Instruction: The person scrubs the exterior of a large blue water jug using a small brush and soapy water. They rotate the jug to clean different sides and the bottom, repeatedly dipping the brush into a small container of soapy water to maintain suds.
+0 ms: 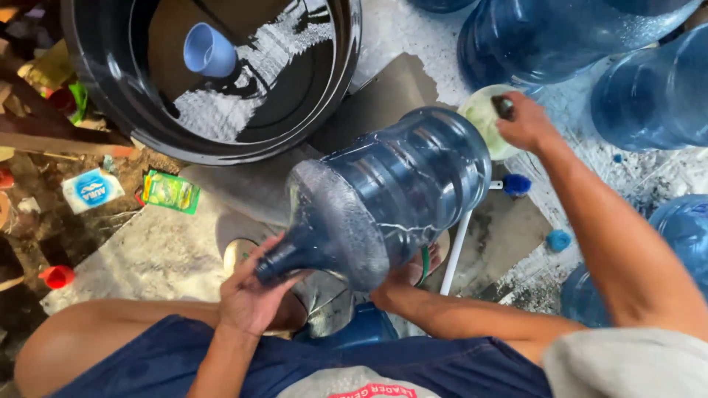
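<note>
Left hand (251, 295) fingers (259, 254) wrap the tilted blue jug (391, 191) at its neck.

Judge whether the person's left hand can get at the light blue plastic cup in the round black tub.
Probably not yet: the left hand grips the neck of the big blue plastic water bottle. Above the cup, the tub stands open.

Right hand (402, 284): mostly hidden under the tilted water jug (383, 195). Black tub (110, 96), upper left: cut by top edge. Blue bottles (649, 96), upper right: cropped.
</note>
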